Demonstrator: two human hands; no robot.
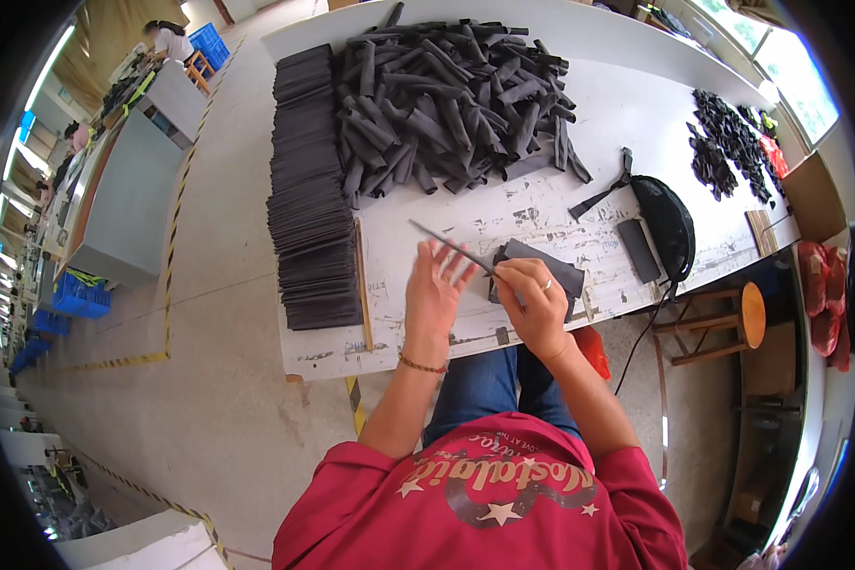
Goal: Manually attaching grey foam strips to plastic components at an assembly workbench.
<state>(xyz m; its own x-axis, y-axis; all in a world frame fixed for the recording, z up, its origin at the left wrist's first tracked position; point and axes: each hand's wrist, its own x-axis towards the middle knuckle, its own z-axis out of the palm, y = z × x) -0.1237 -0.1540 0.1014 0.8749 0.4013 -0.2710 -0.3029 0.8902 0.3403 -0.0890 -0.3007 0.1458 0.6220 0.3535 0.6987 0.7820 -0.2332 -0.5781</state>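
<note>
We had a single view, from a fisheye camera worn on the head, looking steeply down and forward over our red shirt (489,503) onto the white worktable (627,114). It sat close above our hands, while the table's straight edges bent toward the dark round rim.

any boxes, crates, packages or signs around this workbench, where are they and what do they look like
Blue plastic crate: on the floor far left, open lattice sides.
Second blue crate: top left, near another person's table.
Cardboard box: right end of the white table, brown, open.
Red bags: right edge, shiny, stacked.
No signs or screens show.
</note>
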